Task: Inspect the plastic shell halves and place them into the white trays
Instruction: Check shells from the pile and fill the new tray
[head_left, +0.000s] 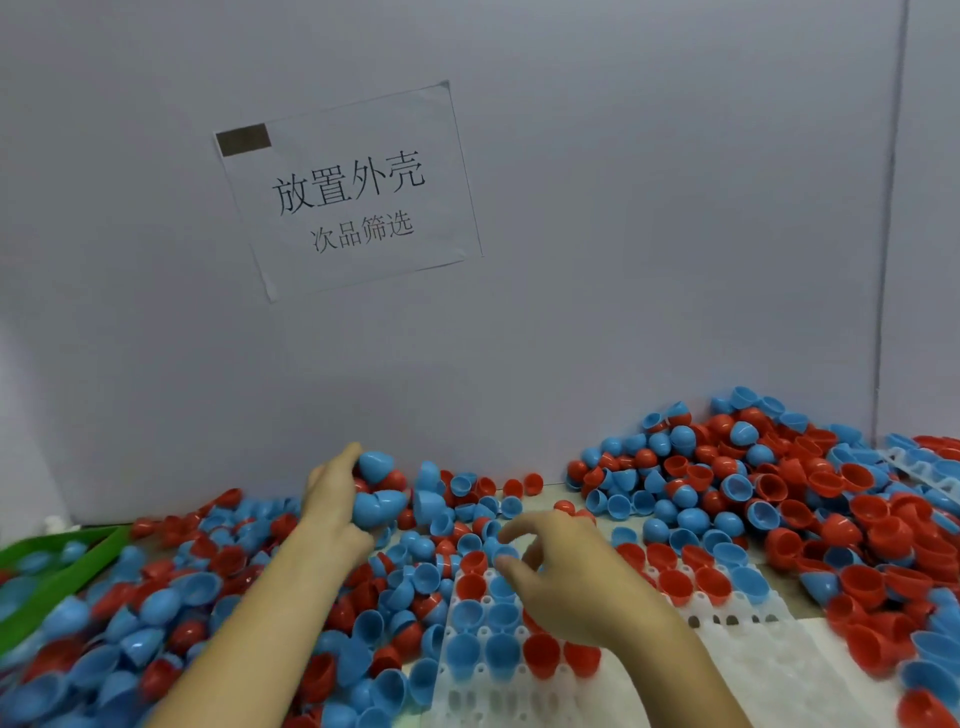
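Here the left hand (332, 499) grips several blue shells (378, 486) above the far pile (779, 499). The right hand (576, 577) hovers, fingers loosely curled and holding nothing, over a half-filled white tray (769, 665) near centre.

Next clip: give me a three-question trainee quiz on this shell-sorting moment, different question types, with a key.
1. True or false: the left hand has blue plastic shell halves in its grip.
2. Which colours of shells already sit in the white moulded plastic tray? A) blue only B) red and blue C) green and yellow
3. Fill in: the right hand reaches over the tray's ____ edge, fingers at a blue shell there.

Key: 1 true; 2 B; 3 far
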